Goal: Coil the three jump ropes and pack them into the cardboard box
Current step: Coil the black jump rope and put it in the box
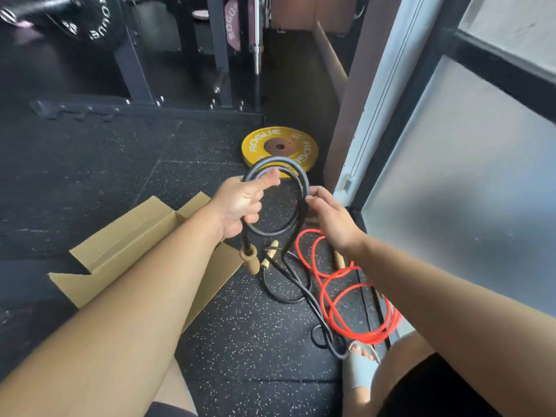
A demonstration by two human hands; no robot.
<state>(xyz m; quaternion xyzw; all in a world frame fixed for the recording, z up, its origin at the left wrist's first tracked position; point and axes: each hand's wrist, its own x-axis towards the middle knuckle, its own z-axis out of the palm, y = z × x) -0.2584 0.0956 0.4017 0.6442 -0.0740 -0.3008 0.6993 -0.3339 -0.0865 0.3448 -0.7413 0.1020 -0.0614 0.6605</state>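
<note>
Rope [278,159] black, coiled in left hand [240,203]; right hand [331,218] holds loop.

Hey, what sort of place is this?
Most likely a gym's weight room. A yellow plate marked Rogue lies on the speckled rubber floor. Behind it stands a dark rack, with a black plate at the upper left.

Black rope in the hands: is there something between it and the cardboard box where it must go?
Nothing visible does. The black rope, held in the left hand and right hand, hangs just right of the cardboard box on the floor. The left forearm hides the box's opening.
</note>
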